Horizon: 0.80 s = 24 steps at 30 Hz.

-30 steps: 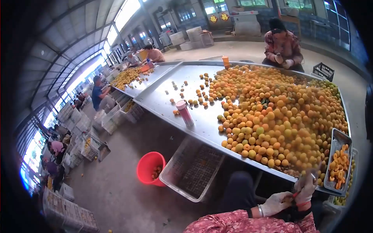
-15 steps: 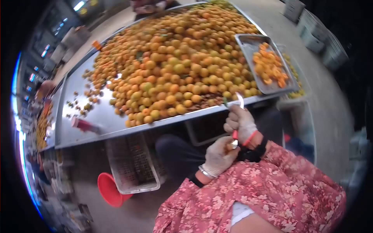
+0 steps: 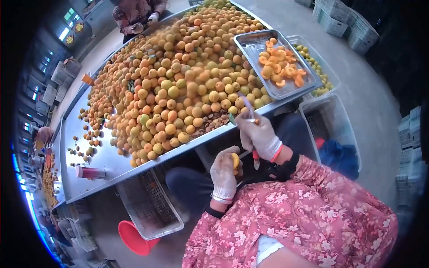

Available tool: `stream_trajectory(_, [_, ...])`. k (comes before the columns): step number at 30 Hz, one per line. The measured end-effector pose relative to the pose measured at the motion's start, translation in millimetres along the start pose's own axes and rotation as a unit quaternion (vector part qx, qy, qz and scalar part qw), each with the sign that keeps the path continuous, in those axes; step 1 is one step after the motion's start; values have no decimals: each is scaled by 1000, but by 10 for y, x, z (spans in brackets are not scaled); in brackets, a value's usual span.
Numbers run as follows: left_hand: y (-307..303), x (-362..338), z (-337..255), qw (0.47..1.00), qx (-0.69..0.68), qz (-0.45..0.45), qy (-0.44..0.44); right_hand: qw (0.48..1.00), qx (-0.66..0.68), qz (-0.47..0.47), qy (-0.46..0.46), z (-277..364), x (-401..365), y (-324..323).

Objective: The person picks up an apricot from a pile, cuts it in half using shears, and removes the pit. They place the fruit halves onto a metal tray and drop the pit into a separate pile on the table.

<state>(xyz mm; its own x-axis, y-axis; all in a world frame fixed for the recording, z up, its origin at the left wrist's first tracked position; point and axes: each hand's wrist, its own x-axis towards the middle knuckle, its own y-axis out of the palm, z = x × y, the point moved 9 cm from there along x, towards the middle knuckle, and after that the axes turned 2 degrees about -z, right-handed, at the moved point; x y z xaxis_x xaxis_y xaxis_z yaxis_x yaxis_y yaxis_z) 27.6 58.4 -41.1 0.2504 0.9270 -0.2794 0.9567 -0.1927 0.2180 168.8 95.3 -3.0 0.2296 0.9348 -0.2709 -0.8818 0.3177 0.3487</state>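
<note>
My gloved left hand (image 3: 224, 174) is closed around a yellow-orange fruit (image 3: 235, 163), low in front of the table edge. To its right, my gloved right hand (image 3: 260, 135) grips a tool with a red handle (image 3: 255, 156); a curved, pale blade (image 3: 246, 102) rises above the fingers, and a metal tip shows below. A large heap of orange and yellow fruit (image 3: 172, 91) covers the metal table (image 3: 71, 127). Fruit pits (image 3: 213, 123) lie at the near edge, close to the blade. Cut fruit pieces (image 3: 281, 64) sit in a metal tray (image 3: 251, 59) at the right corner.
Below the table stand an empty crate (image 3: 172, 225) and a red bucket (image 3: 134, 239). A pink cylinder (image 3: 90, 172) lies on the table's left part. Another crate (image 3: 346, 123) is at the right. Across the table a person (image 3: 138, 15) works with gloved hands.
My hands have moved apart, the left one lower and leftward, the right one slightly left. The fruit in my left hand shows more clearly. The view has shifted, bringing more of the person opposite into sight.
</note>
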Motion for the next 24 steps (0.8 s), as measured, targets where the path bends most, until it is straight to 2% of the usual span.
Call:
stream_trajectory(1, [-37, 50, -4, 1000, -10, -27, 10, 995, -71, 65, 22, -91, -11, 43])
stream_trajectory(2, [-74, 103, -12, 998, -21, -54, 20, 978, -164, 105, -79, -117, 10, 85])
stream_trajectory(4, [-32, 219, -38, 997, -56, -47, 36, 923, -315, 131, -181, 34, -129, 254])
stream_trajectory(5, [-14, 266, -51, 994, -93, -44, 48, 929, -330, 134, -103, -42, -153, 212])
stream_trajectory(6, [-7, 310, -58, 989, -130, -42, 59, 929, -330, 133, -104, -34, -132, 196])
stream_trajectory(8, [11, 362, 0, 992, -109, -17, 63, 918, -354, 135, -115, -46, -78, 181])
stream_trajectory(10, [-16, 394, 131, 993, -101, -51, 26, 914, -360, 137, -125, -72, -35, 123])
stream_trajectory(11, [-44, 408, 135, 993, -100, -50, 23, 933, -307, 160, -93, -150, -3, 86])
stream_trajectory(12, [-49, 424, 190, 988, -143, -38, -43, 948, -254, 182, -60, -156, 7, 88])
stream_trajectory(13, [-16, 419, 250, 976, -185, -28, -108, 959, -213, 188, 21, -153, -16, 38])
stream_trajectory(14, [4, 429, 218, 976, -186, -29, -108, 958, -213, 189, 21, -141, -9, 6])
stream_trajectory(16, [3, 442, 240, 944, -288, -75, -140, 971, -150, 178, 49, -155, 15, -49])
stream_trajectory(17, [-50, 469, 249, 947, -274, -114, -124, 976, -127, 161, -70, -245, 104, -73])
stream_trajectory(18, [-58, 489, 293, 946, -274, -116, -126, 976, -127, 161, -68, -247, 94, -39])
stream_trajectory(19, [-48, 528, 323, 937, -310, -109, -116, 944, -257, 126, -165, -90, 61, -16])
stream_trajectory(20, [-26, 569, 329, 927, -346, -100, -105, 884, -380, 86, -260, 58, 12, 18])
stream_trajectory(21, [-16, 578, 361, 919, -362, -105, -116, 860, -391, 93, -314, 77, -29, 60])
stream_trajectory(22, [-24, 590, 390, 919, -362, -103, -117, 864, -372, 110, -321, 29, -38, 113])
stream_trajectory(24, [-6, 635, 440, 915, -388, -45, -99, 802, -456, 132, -362, 24, -145, 225])
